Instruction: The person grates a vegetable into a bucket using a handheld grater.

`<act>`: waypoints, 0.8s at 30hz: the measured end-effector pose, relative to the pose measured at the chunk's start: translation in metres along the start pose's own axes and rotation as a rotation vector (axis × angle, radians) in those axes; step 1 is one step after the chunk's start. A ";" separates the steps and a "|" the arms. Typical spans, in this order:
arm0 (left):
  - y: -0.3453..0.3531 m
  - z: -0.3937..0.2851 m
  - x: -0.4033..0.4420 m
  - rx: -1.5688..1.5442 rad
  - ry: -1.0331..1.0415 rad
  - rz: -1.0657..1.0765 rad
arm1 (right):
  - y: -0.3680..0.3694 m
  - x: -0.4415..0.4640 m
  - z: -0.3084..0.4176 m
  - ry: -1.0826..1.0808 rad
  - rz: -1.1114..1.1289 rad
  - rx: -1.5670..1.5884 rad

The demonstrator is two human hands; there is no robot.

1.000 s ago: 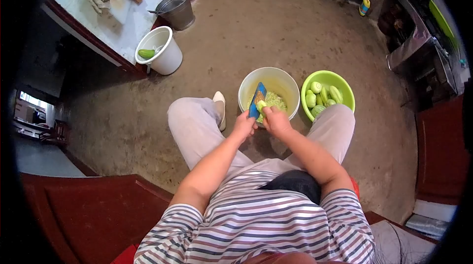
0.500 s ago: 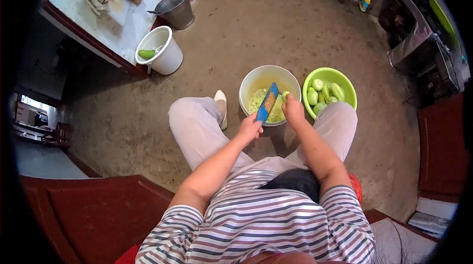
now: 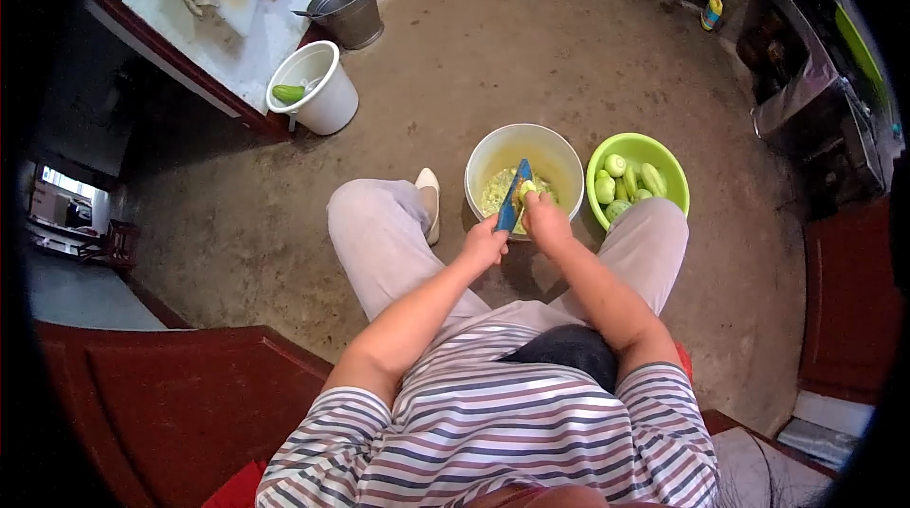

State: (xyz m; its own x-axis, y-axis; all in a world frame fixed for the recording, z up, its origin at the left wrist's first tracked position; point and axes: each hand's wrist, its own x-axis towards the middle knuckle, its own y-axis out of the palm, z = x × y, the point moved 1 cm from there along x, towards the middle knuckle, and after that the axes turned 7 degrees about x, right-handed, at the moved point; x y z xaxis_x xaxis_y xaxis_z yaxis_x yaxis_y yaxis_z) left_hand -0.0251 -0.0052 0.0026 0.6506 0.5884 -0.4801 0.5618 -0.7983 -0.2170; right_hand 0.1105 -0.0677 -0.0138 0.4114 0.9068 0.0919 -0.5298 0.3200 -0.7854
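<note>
My left hand [image 3: 486,244] is closed round the near end of a blue grater [image 3: 509,209], which slants over a white bucket [image 3: 572,162]. In my right hand [image 3: 547,223] is a pale green piece of vegetable [image 3: 527,189], pressed against or very near the grater's face; the fingers partly cover it. Light green shreds [image 3: 496,193] lie in the bucket. To its right, a bright green basin [image 3: 677,176] holds several whole green vegetables [image 3: 605,190], some round and some long, like squash or cucumbers.
At the upper left, a white bucket [image 3: 336,102] holds a green vegetable [image 3: 288,92], beside a grey metal bucket [image 3: 360,20] with a handle sticking out. A yellow bottle [image 3: 711,11] stands near the stove area. My knees flank the work bucket; dark red cabinets [image 3: 180,413] are close on both sides.
My right hand has moved left with the vegetable piece, from beside the grater onto or against it. The grater has turned more edge-on. My view has shifted slightly.
</note>
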 end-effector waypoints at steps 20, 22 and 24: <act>-0.008 0.005 0.010 -0.146 -0.028 -0.072 | 0.010 -0.004 0.007 0.036 -0.125 0.402; -0.002 0.004 0.006 -0.116 0.034 -0.091 | 0.013 0.000 0.004 0.107 -0.169 0.357; 0.002 0.004 0.006 -0.071 0.002 -0.044 | 0.009 0.005 -0.007 0.157 -0.181 0.322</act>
State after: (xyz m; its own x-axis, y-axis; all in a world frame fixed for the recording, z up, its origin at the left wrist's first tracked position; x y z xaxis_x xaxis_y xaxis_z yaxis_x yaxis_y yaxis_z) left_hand -0.0227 -0.0037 -0.0042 0.6255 0.6227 -0.4702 0.6246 -0.7607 -0.1767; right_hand 0.1128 -0.0622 -0.0245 0.6142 0.7832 0.0968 -0.6339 0.5627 -0.5306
